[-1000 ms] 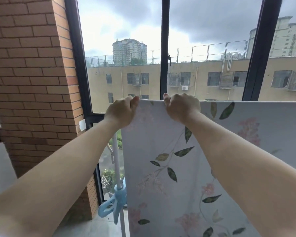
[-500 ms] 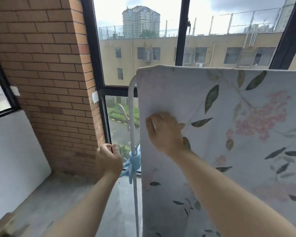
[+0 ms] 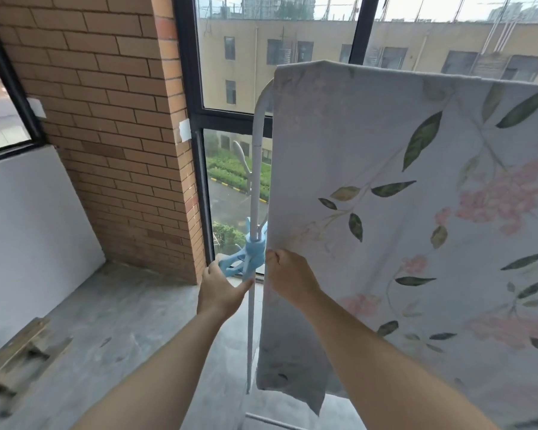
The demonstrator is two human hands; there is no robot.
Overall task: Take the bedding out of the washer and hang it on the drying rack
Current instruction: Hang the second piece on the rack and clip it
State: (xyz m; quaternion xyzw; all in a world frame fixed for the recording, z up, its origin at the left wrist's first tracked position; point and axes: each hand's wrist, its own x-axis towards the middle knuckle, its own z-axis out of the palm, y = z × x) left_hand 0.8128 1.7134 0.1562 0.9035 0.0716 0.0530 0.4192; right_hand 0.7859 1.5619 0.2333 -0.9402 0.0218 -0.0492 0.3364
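Note:
A pale floral sheet with green leaves and pink blossoms hangs over the top bar of a white drying rack, whose upright pole stands just left of the cloth. Light-blue clips sit clamped on that pole at mid height. My left hand touches the lowest blue clip, fingers spread around its handle. My right hand pinches the sheet's left edge right beside the clips. The rack's top bar is hidden under the cloth.
A brick pillar and a dark-framed window stand close behind the rack. A white low wall runs along the left. Wooden scraps lie on the grey concrete floor at lower left. The rack's base bar crosses the floor below.
Both hands have dropped from the sheet's top edge to mid height. The left hand has reached the blue clips on the pole; the right hand slid down to the sheet's left edge.

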